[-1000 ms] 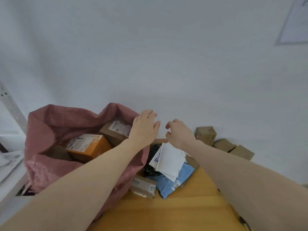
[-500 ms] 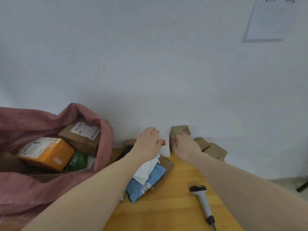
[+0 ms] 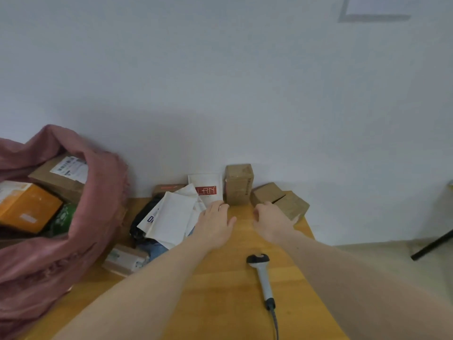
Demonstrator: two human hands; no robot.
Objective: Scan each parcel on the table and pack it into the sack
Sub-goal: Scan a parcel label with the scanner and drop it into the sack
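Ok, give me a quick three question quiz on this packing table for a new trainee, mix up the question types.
1. True or false: the scanner is in the right hand.
2. Multiple choice: the orange box lies (A) on the table, (B) inside the pink sack, (C) on the floor.
3. Fill in: the upright brown box stands against the ____.

Key
1. False: it lies on the wooden table, nearer the person than both hands.
2. B.
3. Wall. The left hand is just in front of it.
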